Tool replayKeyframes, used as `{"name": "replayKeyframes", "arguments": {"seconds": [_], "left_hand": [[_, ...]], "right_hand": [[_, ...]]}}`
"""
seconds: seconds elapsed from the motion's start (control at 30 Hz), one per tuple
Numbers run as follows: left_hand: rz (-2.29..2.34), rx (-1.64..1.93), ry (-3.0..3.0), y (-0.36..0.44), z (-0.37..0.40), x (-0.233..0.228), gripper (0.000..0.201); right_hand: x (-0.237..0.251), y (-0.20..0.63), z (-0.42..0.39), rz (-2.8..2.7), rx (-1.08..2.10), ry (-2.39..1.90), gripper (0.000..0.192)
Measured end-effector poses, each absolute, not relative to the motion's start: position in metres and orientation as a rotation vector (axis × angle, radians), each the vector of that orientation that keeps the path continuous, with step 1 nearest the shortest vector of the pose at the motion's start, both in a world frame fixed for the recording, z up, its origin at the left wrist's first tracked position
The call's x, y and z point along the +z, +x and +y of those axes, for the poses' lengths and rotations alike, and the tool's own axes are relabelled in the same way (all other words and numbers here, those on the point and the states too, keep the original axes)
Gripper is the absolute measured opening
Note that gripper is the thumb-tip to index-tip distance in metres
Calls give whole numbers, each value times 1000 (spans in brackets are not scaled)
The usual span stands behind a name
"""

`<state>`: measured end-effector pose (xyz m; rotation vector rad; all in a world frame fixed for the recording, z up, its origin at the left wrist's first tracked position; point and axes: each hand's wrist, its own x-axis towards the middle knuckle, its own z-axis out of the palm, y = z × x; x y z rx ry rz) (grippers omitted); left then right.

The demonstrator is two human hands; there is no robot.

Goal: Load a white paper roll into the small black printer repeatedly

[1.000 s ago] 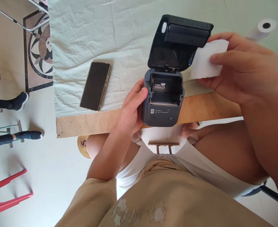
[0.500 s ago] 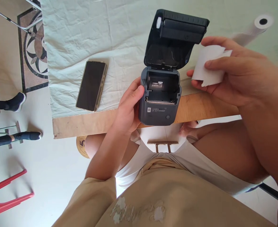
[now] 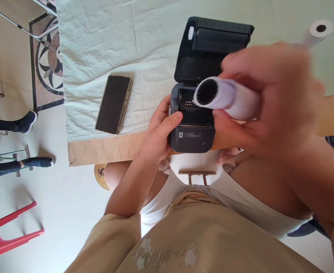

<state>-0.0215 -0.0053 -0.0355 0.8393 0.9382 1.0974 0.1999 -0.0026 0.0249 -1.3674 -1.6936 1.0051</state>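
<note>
A small dark grey printer (image 3: 192,138) sits at the table's near edge with its lid (image 3: 212,45) flipped up and its paper bay showing. My left hand (image 3: 159,131) grips the printer's left side. My right hand (image 3: 266,98) holds a white paper roll (image 3: 226,98) just above and in front of the bay, the roll's dark hollow core facing left. The hand and roll are blurred and hide the printer's right side.
A black phone (image 3: 113,103) lies face up on the pale cloth (image 3: 98,45) left of the printer. A second paper roll (image 3: 317,31) lies at the far right. Bare wooden table edge (image 3: 98,149) runs along the front. Another person's feet (image 3: 27,121) and a red stool (image 3: 7,231) are at left.
My right hand has swung left and nearer, turning the paper roll so its core shows, from beside the lid to over the printer's bay. My left hand keeps its grip.
</note>
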Motion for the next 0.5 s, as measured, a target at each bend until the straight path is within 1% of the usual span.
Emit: {"name": "replayKeyframes", "arguments": {"seconds": [0.03,0.13,0.2,0.27,0.33,0.4,0.43,0.5], "left_hand": [[927,1106,834,-22,-6,-36,42],[893,1137,821,-22,-6,-35,32],[865,1148,808,-21,-7,-34,28],[840,1137,790,-21,-8,-33,27],[834,1127,784,-21,-8,-32,34],[837,1106,794,-22,-7,-33,46],[839,1096,798,-23,-7,-34,50],[843,1063,825,-25,-8,-36,55]], "right_hand": [[20,194,1,-1792,891,-1371,41],[3,188,11,-2025,575,-1382,33],[-7,191,13,-2115,329,-1238,16],[-13,196,12,-2128,45,-1029,5],[-15,199,8,-2136,-92,-892,10],[-15,197,2,-2173,-60,-842,8],[-15,196,-1,-2204,-11,-825,11],[-14,196,-4,-2229,105,-766,32]]}}
